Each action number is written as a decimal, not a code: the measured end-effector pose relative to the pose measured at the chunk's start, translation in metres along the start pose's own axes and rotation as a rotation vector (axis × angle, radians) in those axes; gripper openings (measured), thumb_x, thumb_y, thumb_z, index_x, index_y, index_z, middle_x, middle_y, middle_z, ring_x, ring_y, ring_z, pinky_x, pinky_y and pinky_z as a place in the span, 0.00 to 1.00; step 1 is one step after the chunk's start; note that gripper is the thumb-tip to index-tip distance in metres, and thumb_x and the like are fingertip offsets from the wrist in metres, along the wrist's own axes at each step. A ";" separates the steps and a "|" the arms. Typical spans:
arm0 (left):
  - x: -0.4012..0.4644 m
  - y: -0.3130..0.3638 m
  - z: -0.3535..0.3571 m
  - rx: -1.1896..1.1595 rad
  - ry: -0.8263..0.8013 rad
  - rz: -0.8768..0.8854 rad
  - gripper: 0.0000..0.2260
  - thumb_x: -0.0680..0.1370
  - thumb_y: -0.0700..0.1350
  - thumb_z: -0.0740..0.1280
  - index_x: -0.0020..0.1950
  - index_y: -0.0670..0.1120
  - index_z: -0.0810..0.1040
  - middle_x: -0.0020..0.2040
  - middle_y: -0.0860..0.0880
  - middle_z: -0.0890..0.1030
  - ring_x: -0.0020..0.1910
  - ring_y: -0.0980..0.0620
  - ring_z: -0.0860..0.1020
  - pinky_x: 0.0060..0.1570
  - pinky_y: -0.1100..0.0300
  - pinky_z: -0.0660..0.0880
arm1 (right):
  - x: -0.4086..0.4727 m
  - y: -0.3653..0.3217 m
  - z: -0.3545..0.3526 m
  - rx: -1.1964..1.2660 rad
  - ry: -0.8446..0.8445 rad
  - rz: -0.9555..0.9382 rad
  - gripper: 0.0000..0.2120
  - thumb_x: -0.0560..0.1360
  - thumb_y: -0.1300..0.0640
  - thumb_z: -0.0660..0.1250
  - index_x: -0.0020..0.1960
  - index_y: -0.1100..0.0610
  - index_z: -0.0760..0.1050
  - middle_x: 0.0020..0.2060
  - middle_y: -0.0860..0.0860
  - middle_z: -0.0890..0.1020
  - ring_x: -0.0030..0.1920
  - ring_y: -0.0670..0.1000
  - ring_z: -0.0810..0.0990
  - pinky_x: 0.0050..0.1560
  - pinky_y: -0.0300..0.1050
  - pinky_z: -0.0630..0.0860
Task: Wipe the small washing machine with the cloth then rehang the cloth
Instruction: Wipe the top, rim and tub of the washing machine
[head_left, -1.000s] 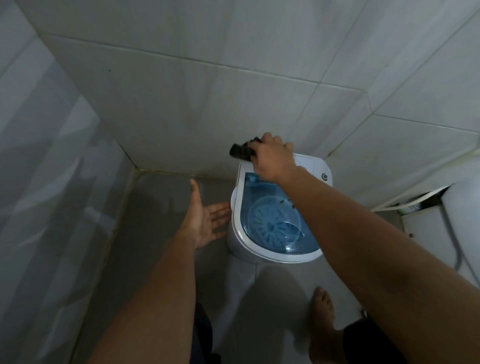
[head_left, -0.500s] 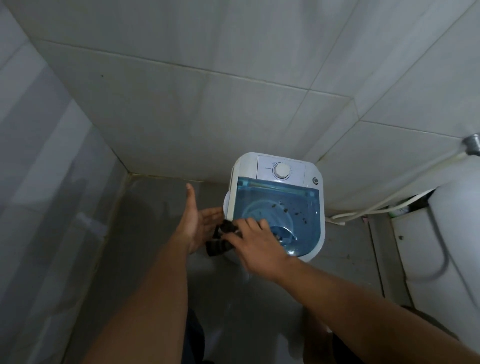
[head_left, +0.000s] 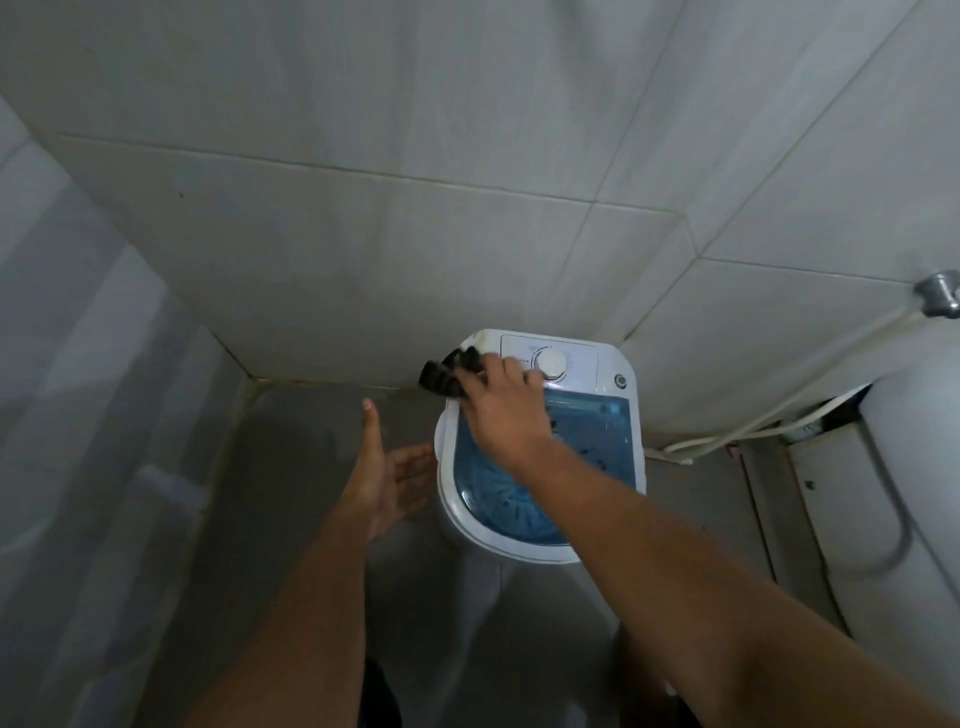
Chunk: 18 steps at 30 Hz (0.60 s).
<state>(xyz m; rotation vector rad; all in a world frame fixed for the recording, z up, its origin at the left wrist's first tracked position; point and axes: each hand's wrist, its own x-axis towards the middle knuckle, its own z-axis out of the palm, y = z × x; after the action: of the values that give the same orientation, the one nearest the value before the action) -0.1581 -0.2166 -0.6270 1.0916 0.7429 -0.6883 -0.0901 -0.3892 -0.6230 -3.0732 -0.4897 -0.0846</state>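
Pressing dark cloth (head_left: 445, 375) on washing machine (head_left: 613, 364), right hand (head_left: 506, 410)

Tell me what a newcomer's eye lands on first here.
The small washing machine, white with a see-through blue lid, stands on the floor in the tiled corner. The right hand presses a dark cloth at its far left corner, beside the white dial. The left hand is open, palm toward the machine's left side.
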 end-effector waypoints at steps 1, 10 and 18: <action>-0.001 0.000 0.000 -0.013 -0.002 0.003 0.54 0.63 0.85 0.45 0.65 0.45 0.79 0.59 0.44 0.83 0.59 0.45 0.79 0.62 0.47 0.71 | -0.018 -0.007 0.003 -0.005 -0.002 -0.074 0.23 0.76 0.51 0.66 0.71 0.50 0.74 0.59 0.57 0.76 0.56 0.61 0.75 0.52 0.57 0.69; 0.007 0.001 -0.007 -0.101 0.043 0.015 0.55 0.64 0.84 0.48 0.72 0.43 0.75 0.67 0.41 0.80 0.64 0.41 0.78 0.69 0.43 0.68 | -0.080 0.015 -0.027 0.136 -0.217 -0.769 0.20 0.80 0.48 0.63 0.71 0.48 0.72 0.61 0.55 0.75 0.58 0.57 0.75 0.55 0.56 0.75; 0.001 0.001 -0.001 0.023 0.013 -0.004 0.55 0.63 0.85 0.48 0.69 0.45 0.79 0.67 0.46 0.80 0.69 0.45 0.75 0.74 0.39 0.62 | 0.080 0.046 -0.035 0.126 -0.001 0.232 0.18 0.82 0.49 0.61 0.70 0.52 0.74 0.61 0.57 0.75 0.59 0.61 0.74 0.58 0.57 0.72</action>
<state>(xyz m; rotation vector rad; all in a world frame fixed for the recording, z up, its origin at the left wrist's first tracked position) -0.1573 -0.2158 -0.6273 1.1171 0.7504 -0.6955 -0.0017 -0.4098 -0.5844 -2.9800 -0.1298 -0.0446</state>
